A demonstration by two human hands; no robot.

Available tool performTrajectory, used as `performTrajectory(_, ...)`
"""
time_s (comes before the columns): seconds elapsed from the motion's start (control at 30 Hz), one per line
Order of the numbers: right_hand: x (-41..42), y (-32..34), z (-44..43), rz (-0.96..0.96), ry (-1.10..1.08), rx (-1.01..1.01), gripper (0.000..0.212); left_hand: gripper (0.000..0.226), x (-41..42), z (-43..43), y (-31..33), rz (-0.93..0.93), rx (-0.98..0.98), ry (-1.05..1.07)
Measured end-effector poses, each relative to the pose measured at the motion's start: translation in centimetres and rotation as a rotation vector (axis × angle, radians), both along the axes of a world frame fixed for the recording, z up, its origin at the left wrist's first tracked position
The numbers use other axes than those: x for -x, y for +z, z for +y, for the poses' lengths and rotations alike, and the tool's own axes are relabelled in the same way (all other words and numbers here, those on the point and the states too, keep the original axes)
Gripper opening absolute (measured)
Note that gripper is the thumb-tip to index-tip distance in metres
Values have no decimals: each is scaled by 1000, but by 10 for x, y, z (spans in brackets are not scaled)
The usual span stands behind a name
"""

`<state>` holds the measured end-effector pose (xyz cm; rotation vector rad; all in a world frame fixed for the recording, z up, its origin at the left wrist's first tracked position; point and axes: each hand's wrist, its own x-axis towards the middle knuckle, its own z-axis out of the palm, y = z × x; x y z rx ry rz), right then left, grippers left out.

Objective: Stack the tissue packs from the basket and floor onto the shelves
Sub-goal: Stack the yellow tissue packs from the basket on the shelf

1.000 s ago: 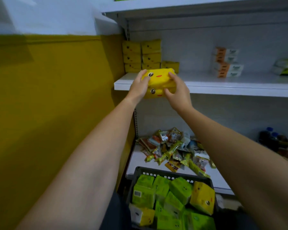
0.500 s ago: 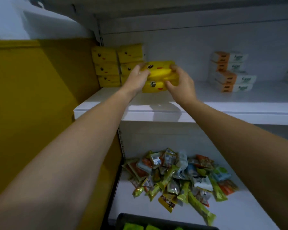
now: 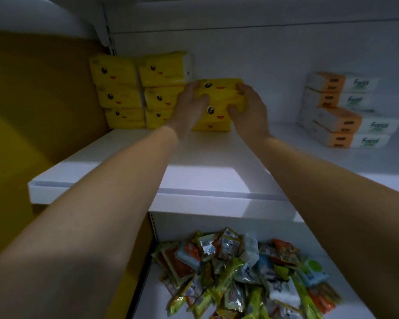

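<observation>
Deeper onto the shelf [image 3: 194,162] since half a second ago: both hands have carried the two tissue packs [image 3: 219,95] up beside the stock. I see the left hand [image 3: 189,104] and right hand [image 3: 247,107] gripping them at either end, fingers curled round, apparently atop one more pack, though blur hides the join. Six stacked yellow packs [image 3: 136,93] stand just left, two columns of three. Four orange-and-white packs [image 3: 346,111] sit well apart, right.

nine yellow tissue packs [image 3: 115,72] and four orange-white packs [image 3: 332,120].
</observation>
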<state>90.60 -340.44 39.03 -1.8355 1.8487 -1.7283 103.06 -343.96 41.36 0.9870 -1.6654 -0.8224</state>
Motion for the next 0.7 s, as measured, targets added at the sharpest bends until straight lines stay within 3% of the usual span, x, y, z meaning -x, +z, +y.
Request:
performTrajectory(0.23, -1, -2, -28, -5, -25, -65, 55, 57, 7, -39, -11, -270, 189, 144)
performTrajectory(0.4, -6, -5, -48, 35, -87, -70, 56, 50, 11, -52, -12, -395, 314, 497)
performTrajectory(0.57, -9, -3, -59, -57, -140, -117, 61, 34, 13, -54, -14, -269, 237, 394)
performTrajectory(0.7, -6, 0, -55, -10, -46, -220, 66, 27, 17, -53, -18, -341, 184, 300)
